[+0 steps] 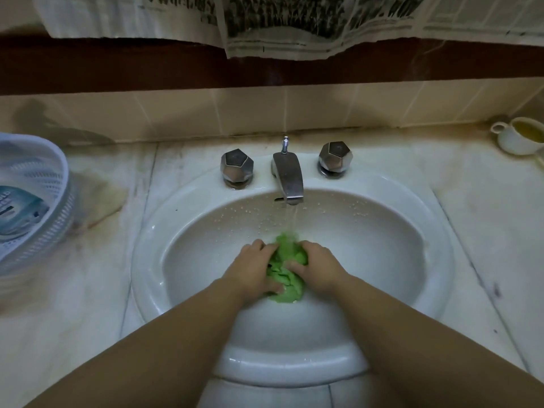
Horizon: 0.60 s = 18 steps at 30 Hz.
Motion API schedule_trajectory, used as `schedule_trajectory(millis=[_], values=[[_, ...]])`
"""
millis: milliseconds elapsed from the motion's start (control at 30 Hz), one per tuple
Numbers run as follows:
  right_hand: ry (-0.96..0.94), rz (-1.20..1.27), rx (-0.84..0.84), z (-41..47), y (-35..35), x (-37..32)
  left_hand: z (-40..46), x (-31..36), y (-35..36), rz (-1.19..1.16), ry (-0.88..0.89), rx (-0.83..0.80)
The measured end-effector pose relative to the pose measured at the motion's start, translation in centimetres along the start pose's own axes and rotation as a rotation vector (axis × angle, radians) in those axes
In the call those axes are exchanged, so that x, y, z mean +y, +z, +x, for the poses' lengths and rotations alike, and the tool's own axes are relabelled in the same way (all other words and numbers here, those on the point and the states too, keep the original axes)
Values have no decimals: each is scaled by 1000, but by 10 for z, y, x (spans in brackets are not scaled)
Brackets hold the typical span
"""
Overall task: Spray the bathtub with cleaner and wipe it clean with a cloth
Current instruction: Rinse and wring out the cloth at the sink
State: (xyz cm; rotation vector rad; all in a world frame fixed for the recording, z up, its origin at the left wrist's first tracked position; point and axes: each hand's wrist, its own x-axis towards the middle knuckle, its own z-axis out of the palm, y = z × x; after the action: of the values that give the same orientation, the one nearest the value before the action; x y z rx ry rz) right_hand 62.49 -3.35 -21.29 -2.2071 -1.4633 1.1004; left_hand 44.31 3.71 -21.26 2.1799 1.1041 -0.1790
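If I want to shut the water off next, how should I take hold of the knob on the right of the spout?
Grip the right knob around its faceted sides, coming from above and in front with thumb and fingers opposed. It stands upright on the sink rim, clear of the spout, and its flat facets should give purchase. Both hands now hold the green cloth, so free the right hand first.
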Motion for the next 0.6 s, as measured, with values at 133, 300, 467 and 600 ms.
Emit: schedule_trajectory(millis=[133,300,467,600], values=[[59,107,125,10,0,0,7,-5,-2,-105,3,70],[120,359,294,7,-11,-16,8,13,-3,-281,7,197],[174,975,160,3,-9,-36,7,29,-10,-824,-175,348],[-69,919,150,-10,-1,-41,8,38,-9,-1107,-276,423]])
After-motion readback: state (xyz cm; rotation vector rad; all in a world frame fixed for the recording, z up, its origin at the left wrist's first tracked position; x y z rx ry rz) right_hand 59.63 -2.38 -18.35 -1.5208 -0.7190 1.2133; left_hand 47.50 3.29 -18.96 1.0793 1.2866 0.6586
